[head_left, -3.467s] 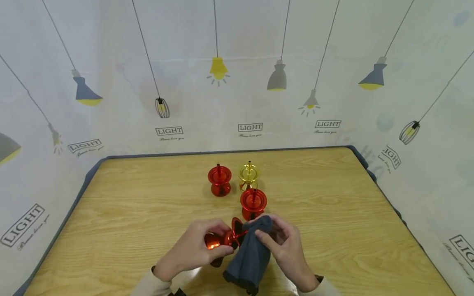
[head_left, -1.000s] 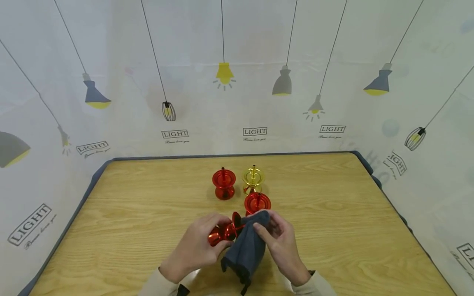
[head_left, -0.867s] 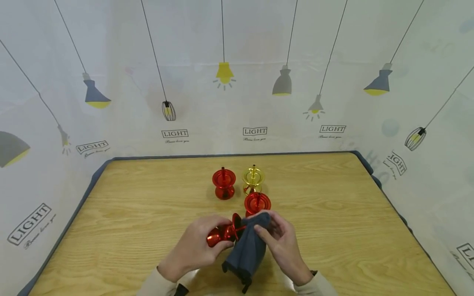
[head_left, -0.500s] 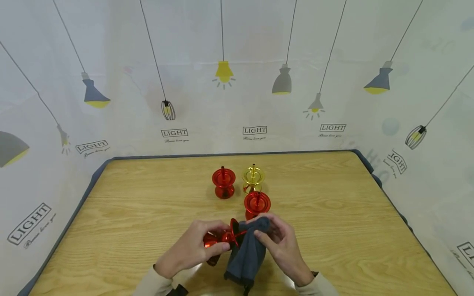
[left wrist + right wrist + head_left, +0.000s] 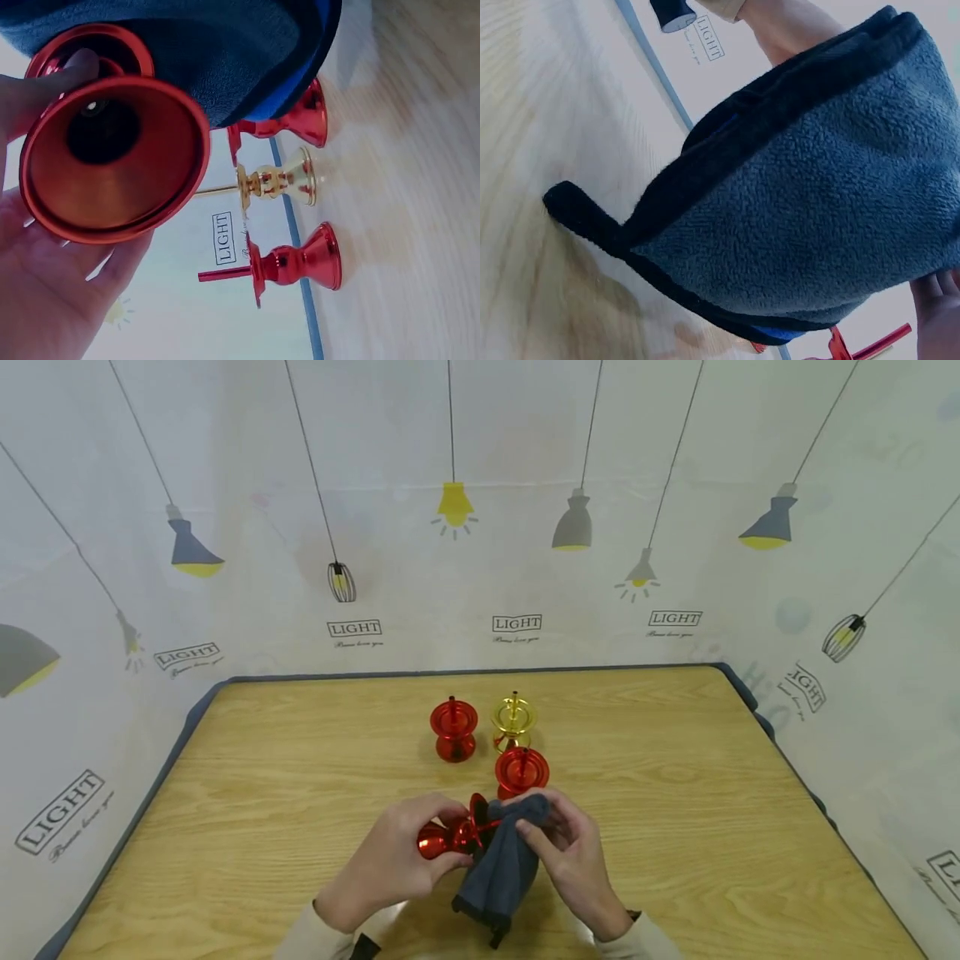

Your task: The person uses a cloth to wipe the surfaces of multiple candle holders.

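My left hand (image 5: 401,852) grips a red metallic candlestick (image 5: 444,840) by its body, tilted on its side with the dish and spike toward the right. In the left wrist view its hollow base (image 5: 112,202) faces the camera. My right hand (image 5: 573,864) pinches a dark blue-grey towel (image 5: 501,872), bunched against the candlestick's spike end, which it partly hides. The towel's lower part hangs loose, with a black hem and loop (image 5: 581,214). Just beyond my right hand stands another red candlestick (image 5: 522,770), its base hidden.
Behind stand a second upright red candlestick (image 5: 453,727) and a gold candlestick (image 5: 513,718), all on a wood-grain table (image 5: 300,777). A pale curtain printed with lamps (image 5: 420,568) closes off the back and both sides.
The held candlestick has tilted back and forth in my left hand, its base lifting slightly since half a second ago. The towel stays at its spike. The standing candlesticks keep their places.
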The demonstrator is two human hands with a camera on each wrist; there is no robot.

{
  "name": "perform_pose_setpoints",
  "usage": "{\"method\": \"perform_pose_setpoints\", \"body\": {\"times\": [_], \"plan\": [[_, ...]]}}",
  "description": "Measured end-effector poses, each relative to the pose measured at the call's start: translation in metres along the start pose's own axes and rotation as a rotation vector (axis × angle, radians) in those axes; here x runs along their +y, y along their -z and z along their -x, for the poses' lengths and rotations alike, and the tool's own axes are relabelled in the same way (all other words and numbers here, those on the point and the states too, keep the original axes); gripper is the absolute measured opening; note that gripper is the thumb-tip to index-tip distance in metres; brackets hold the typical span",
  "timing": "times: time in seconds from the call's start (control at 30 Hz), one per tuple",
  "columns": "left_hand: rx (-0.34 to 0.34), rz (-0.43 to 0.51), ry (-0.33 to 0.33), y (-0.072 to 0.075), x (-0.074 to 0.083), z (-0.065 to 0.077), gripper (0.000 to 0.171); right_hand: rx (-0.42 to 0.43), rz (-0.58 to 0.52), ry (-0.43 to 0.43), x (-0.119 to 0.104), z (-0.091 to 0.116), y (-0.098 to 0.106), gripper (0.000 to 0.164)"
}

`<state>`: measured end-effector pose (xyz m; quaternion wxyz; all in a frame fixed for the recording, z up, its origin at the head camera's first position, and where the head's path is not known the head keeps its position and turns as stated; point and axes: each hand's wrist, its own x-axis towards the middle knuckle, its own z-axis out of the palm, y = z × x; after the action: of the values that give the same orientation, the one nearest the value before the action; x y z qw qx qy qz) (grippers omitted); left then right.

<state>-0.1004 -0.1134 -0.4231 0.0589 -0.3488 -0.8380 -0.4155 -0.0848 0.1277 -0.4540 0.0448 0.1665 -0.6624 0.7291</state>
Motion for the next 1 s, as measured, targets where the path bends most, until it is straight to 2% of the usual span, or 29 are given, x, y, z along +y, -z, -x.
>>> {"method": "perform_pose_setpoints", "body": {"times": [0.1,0.33,0.43,0.5,0.57,0.73,0.8,0.87,0.9,1.0], "plan": [[-0.053,0.075,0.034,0.003,-0.003,-0.001,0.038,-0.022,0.006,0.027,0.0,-0.002,0.001,0.029],[-0.263,0.318,0.207,0.011,-0.014,-0.006,0.03,-0.085,0.012,0.058,0.002,-0.007,0.005,0.028],[-0.298,0.365,0.228,0.012,-0.017,-0.006,0.03,-0.089,0.007,0.046,0.003,-0.008,0.005,0.027],[-0.272,0.351,0.235,0.01,-0.016,-0.006,0.03,-0.07,0.01,0.024,0.002,-0.008,0.005,0.029],[-0.203,0.276,0.181,0.007,-0.013,-0.004,0.031,-0.027,0.024,-0.01,0.001,-0.008,0.003,0.031],[0.056,-0.142,-0.028,-0.006,-0.004,-0.001,0.045,0.142,0.05,-0.125,-0.005,-0.006,-0.004,0.034],[0.118,-0.246,-0.059,-0.009,-0.002,-0.001,0.047,0.172,0.041,-0.137,-0.007,-0.006,-0.006,0.033],[0.123,-0.252,-0.054,-0.009,-0.002,0.0,0.046,0.15,0.035,-0.111,-0.008,-0.005,-0.006,0.031],[0.109,-0.223,-0.046,-0.008,-0.002,0.0,0.044,0.12,0.03,-0.082,-0.008,-0.004,-0.005,0.03],[0.001,-0.026,0.002,-0.003,-0.005,0.001,0.033,-0.013,0.027,0.053,-0.007,-0.003,0.0,0.027]]}}
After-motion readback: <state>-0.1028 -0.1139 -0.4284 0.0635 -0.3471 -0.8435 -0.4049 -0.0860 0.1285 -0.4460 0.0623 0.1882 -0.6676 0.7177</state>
